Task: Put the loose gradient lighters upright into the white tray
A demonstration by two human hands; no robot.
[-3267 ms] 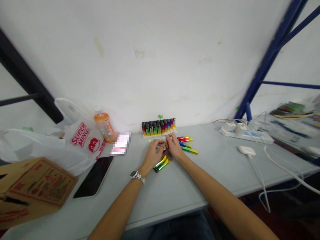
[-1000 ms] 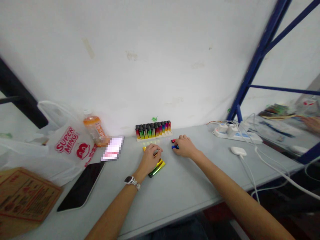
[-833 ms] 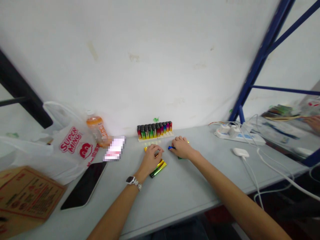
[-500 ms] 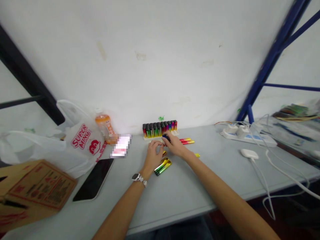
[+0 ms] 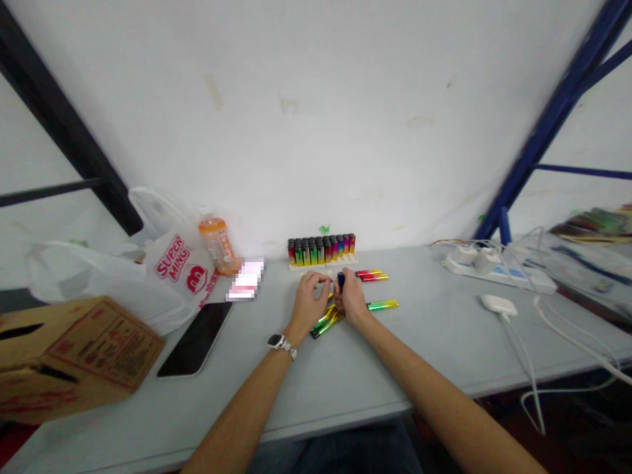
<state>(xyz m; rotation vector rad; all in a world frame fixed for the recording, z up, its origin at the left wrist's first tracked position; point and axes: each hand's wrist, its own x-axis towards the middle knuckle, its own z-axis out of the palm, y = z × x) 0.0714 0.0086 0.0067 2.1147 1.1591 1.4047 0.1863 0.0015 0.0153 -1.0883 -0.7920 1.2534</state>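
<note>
My right hand (image 5: pixel 353 295) is closed around a small dark blue object (image 5: pixel 341 281), mostly hidden by the fingers. Close to its left, my left hand (image 5: pixel 311 297) has thumb and fingers pinched together, but what they hold is too small to make out. Under and between the hands lie shiny green-and-yellow tubes (image 5: pixel 326 327) that look like lighters. Another green-yellow one (image 5: pixel 384 305) sticks out right of my right wrist, and red-yellow ones (image 5: pixel 372 275) lie beyond it. Behind my hands, a white tray (image 5: pixel 351 259) holds rows of upright, black-topped lighters (image 5: pixel 316 250) in metallic colours.
To the left are a cardboard box (image 5: pixel 99 342), a white plastic bag (image 5: pixel 162 270), an orange drink bottle (image 5: pixel 216 240), a dark phone (image 5: pixel 196 339) and a blurred bright screen (image 5: pixel 245 280). A power strip (image 5: pixel 498 268) and a white charger (image 5: pixel 498 304) with cables sit right.
My hands have drawn slightly apart, and the dark blue object now stands more upright in my right hand. More of the green-yellow lighter at the right shows. The whole view has shifted slightly.
</note>
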